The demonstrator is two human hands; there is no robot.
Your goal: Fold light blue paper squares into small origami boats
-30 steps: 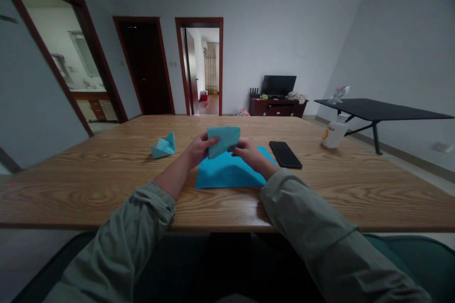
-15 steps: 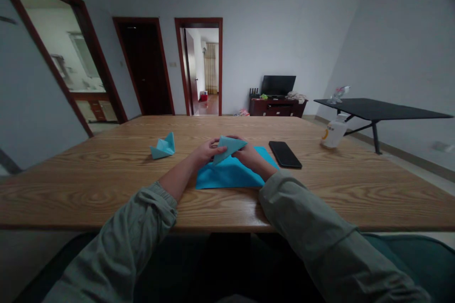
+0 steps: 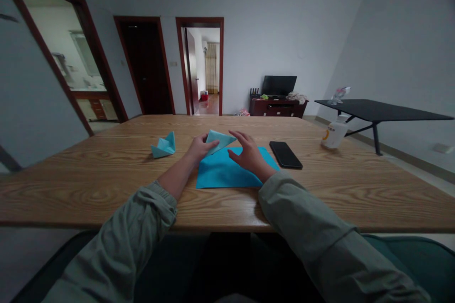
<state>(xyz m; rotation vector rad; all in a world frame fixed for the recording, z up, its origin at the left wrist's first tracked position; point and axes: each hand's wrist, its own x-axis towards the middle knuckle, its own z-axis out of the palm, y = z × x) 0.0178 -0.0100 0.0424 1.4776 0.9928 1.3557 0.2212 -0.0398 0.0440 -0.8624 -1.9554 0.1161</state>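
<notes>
A light blue folded paper (image 3: 219, 140) is held up by my left hand (image 3: 199, 147), thumb on its near face and fingers behind. Its pointed end aims right, towards my right hand (image 3: 248, 152), which is open with thumb and fingers apart. Whether a fingertip of that hand touches the paper's tip I cannot tell. Below both hands a flat sheet of brighter blue paper (image 3: 229, 174) lies on the table. To the left stands a folded light blue paper piece (image 3: 164, 146) with raised points.
A black phone (image 3: 285, 155) lies on the wooden table (image 3: 117, 194), right of the blue sheet. Farther right stands a white plastic bottle (image 3: 334, 133). Beyond are a black table (image 3: 384, 110) and a television (image 3: 279, 86) on a dark cabinet.
My right hand has let go of the folded paper and spread its fingers. My left hand has shifted the paper slightly left and up.
</notes>
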